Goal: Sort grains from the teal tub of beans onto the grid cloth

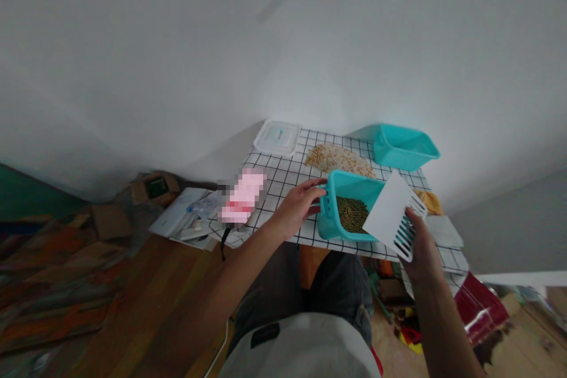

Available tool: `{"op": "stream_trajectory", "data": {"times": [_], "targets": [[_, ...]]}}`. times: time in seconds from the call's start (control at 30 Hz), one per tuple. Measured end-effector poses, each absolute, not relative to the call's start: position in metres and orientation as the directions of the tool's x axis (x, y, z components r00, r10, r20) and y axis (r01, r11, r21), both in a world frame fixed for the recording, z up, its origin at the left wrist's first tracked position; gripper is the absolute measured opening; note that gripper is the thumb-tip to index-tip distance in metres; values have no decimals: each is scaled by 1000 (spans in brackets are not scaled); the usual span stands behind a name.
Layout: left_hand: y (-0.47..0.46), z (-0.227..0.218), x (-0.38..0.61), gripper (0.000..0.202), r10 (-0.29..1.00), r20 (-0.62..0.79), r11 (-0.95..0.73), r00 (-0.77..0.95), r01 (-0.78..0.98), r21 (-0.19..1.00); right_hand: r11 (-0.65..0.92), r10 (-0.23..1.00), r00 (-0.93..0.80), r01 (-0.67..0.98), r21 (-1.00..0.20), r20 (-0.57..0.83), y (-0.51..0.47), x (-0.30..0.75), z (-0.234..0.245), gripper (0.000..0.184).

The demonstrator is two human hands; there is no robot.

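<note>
A teal plastic basket (328, 221) stands near the front edge of the table, with small green beans (352, 214) covering its bottom. At its left end my left hand (296, 208) grips the wall, fingers at the rim and side holes. My right hand (420, 243) is closed on the slotted end of a flat white plastic panel (384, 212). The panel is tilted over the basket's right part and hides that part of the inside. Behind the basket a spread of pale and orange-brown grains (339, 159) lies on the table.
On the checked tabletop (277, 180) are a second teal basket (401, 156) at the back right, a clear plastic lid or box (277, 137) at the back left, a blurred pink object (243, 196) with a black cable, and a yellow cloth (430, 202). A wall stands behind.
</note>
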State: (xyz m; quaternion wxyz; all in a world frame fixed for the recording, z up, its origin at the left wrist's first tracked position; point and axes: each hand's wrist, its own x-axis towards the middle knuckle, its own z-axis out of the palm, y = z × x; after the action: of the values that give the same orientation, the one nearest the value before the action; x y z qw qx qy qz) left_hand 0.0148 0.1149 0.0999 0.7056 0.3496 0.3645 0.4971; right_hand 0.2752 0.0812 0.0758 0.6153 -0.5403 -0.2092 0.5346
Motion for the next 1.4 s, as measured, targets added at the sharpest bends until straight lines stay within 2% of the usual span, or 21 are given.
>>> {"op": "stream_trajectory", "data": {"times": [0.13,0.23,0.37,0.47,0.57,0.63,0.83,1.03,1.4], "targets": [[117,95,16,23,961,-163,250,224,-442,862,-169,878,347,-419,-892,-329,83,275,75,40],[120,85,17,20,978,-151,194,140,-377,906,-171,874,355,-414,-894,-332,83,271,76,40],[126,67,9,16,998,-50,55,25,-242,969,-182,865,375,-386,-904,-334,79,259,80,42],[128,58,-6,19,995,-21,32,97,-117,993,-165,861,399,-368,-915,-316,76,251,85,41],[128,57,-18,27,977,-65,75,201,-43,996,-155,862,399,-379,-912,-312,75,248,87,39],[129,60,-21,33,975,-88,96,202,-30,995,-147,863,400,-388,-910,-310,75,247,87,39],[129,65,-14,34,992,-69,72,108,-31,997,-110,875,399,-388,-915,-274,75,247,87,39],[126,57,-14,32,993,-20,33,115,-115,993,-150,854,424,-356,-922,-302,76,248,87,40],[124,45,-11,33,984,-114,153,137,-317,936,-169,852,434,-301,-939,-293,73,241,96,42]]}}
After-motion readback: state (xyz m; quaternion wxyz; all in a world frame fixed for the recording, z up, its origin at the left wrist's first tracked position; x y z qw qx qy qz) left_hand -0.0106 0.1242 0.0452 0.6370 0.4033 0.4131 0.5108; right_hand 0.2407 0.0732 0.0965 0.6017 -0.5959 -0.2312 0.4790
